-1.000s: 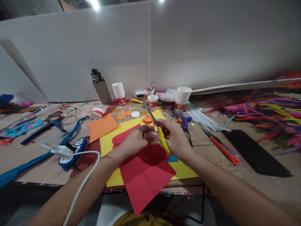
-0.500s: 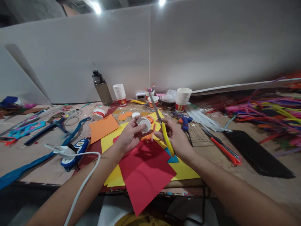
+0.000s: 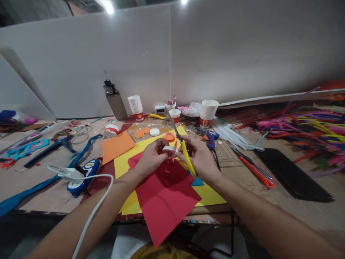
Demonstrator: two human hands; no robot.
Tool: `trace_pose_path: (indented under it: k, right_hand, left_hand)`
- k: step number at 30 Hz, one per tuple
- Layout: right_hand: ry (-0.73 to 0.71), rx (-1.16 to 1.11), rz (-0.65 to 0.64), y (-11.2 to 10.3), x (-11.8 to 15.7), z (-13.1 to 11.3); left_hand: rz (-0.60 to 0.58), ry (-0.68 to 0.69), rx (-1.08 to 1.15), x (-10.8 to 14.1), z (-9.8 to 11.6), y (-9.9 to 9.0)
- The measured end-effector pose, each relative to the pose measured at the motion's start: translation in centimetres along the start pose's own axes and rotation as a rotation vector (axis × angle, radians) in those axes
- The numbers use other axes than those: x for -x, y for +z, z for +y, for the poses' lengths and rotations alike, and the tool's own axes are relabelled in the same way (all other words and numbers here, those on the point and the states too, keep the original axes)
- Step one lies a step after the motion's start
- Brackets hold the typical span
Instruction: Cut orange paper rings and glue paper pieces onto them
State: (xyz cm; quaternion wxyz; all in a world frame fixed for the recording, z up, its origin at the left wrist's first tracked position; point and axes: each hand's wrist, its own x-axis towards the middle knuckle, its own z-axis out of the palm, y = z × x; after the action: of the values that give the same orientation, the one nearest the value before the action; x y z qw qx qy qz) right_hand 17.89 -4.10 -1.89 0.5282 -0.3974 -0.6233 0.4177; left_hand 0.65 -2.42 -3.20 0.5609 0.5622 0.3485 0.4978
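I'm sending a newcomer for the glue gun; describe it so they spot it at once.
Near the pale wall, find the right one of two paper-cup stacks. In front of it, just past the right hand, lies the glue gun: blue, pistol-shaped, with a black cord, unlike the straight white sticks beside it.

Craft workshop or makeshift craft area: cluttered worktop [image 3: 237, 172] carried coloured paper [image 3: 167, 201], a glue gun [image 3: 212, 137], a utility knife [image 3: 257, 171], stacked paper cups [image 3: 208, 113] and fuzzy coloured stems [image 3: 307, 133]; plain pale partition panels [image 3: 121, 54] stood behind, ceiling lights above.
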Motion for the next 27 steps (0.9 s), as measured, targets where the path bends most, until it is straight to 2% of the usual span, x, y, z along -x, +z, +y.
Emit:
trace_pose_path:
  k: [4,9,13,17,23,27]
  right_hand:
    - [-0.046,0.056,0.013,-0.4,0.1,0.3]
    - [-0.096,0.168,0.026,-0.8,0.7,-1.1]
    - [-0.059,0.277,-0.136,-1.0,1.1,-2.6]
    - [-0.004,0.443,-0.291,-1.0,1.3,-2.8]
    - [0.033,0.499,-0.355,-0.8,1.7,-2.5]
    - [0.069,0.450,-0.393,-0.6,1.9,-2.9]
  left_hand:
    - [-0.014,-0.011,-0.117,0.5,0.6,0.2]
    - [0.169,0.129,-0.107,0.4,1.5,-0.1]
    - [0.295,0.233,-0.073,-0.3,1.8,-0.9]
    - [0.386,0.293,-0.058,-1.1,1.6,-1.4]
    - [0.429,0.303,-0.171,-1.6,1.3,-2.3]
    - [0.422,0.330,-0.274,-1.6,0.9,-2.8]
